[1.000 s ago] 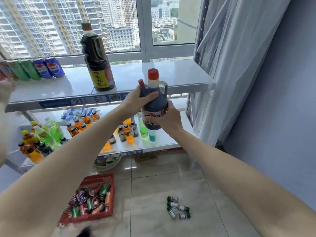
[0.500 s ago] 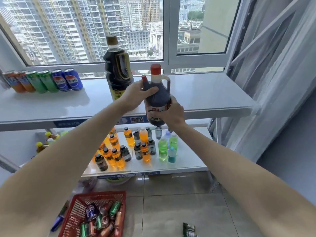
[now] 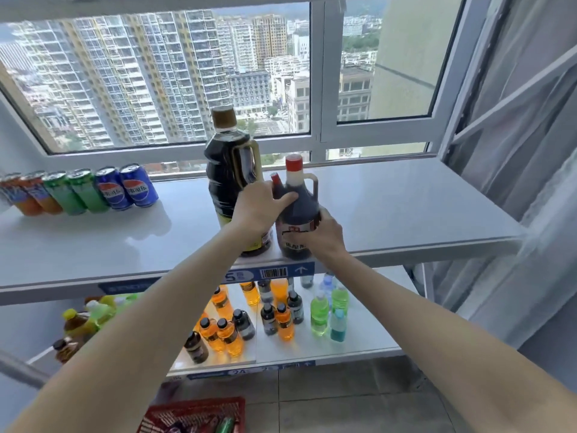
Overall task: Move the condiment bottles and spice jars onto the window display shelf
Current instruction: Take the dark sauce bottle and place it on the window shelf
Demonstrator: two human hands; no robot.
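Window light fell on the shelf [image 3: 390, 214], where the vinegar jug [image 3: 296, 226], held in the air a second earlier, now stood at the front edge beside the soy bottle [image 3: 231, 182]: nearly placed. Left hand [image 3: 259, 210] gripped its shoulder, right hand [image 3: 324, 235] its label side.

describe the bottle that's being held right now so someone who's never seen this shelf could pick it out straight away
Start at the wide white shelf under the window and look near the middle of its front edge, where two dark bottles stand side by side. It is the right one, the red-capped bottle, gripped by the left hand and right hand. The taller brown-capped bottle beside it is bigger.
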